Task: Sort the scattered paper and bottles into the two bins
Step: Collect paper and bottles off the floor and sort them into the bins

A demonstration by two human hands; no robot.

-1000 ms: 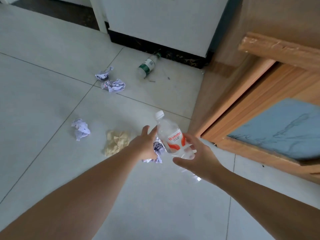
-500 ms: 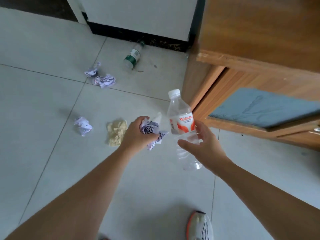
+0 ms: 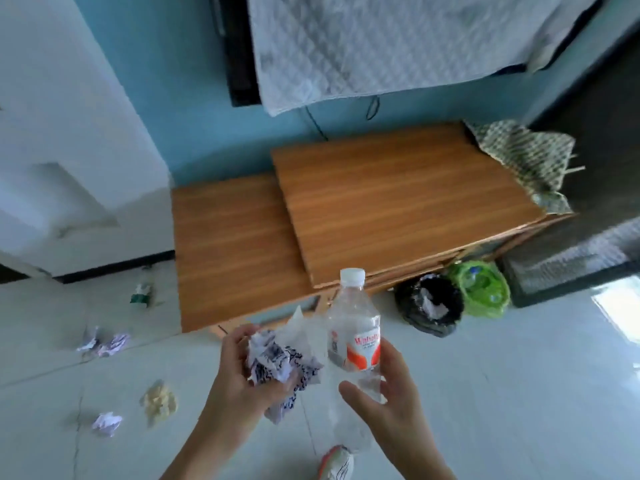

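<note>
The right hand [image 3: 391, 407] wraps a clear water bottle [image 3: 355, 337] low on its body, long axis upright, white cap pointing up. Just left, the left hand [image 3: 242, 375] is closed around crumpled printed paper [image 3: 277, 362]. Both are held above the tiled floor [image 3: 519, 393], with the black-lined bin [image 3: 429, 303] and green-lined bin [image 3: 481, 289] beyond at the wooden cabinet's [image 3: 381, 202] right corner.

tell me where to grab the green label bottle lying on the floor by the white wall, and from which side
The green-label bottle lies on its side near the wall's black baseboard, its long axis pointing roughly toward the wall. Probably best to come straight down from above and close across the labelled middle, the widest, roundest part, with fingers on its two long sides. Both hands are full: left hand holds crumpled paper, right hand the clear bottle.
</note>
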